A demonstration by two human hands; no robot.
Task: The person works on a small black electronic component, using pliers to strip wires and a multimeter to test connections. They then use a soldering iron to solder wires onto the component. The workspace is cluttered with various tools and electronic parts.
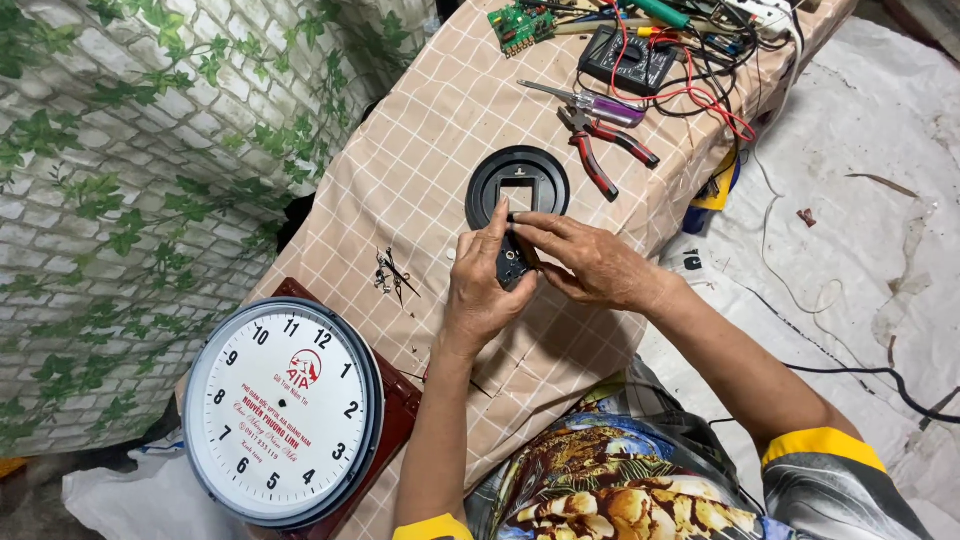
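Observation:
Both my hands meet over a table covered with a beige checked cloth [430, 150]. My left hand [482, 290] and my right hand [590, 262] together grip a small black clock movement [513, 266], mostly hidden by the fingers. Just beyond them lies a round black clock back plate [517, 181] with a square hole in its middle. Loose clock hands [392, 273] lie on the cloth to the left of my left hand. A white round clock face [283, 412] with a dark blue rim rests at the table's near left corner.
Red-handled pliers [605, 150], a purple-handled screwdriver [590, 103], a black multimeter [630, 58] with red and black leads, and a green circuit board [518, 27] crowd the far end. A brick-and-ivy patterned wall [150, 180] is on the left; a white sheet [860, 200] covers the floor on the right.

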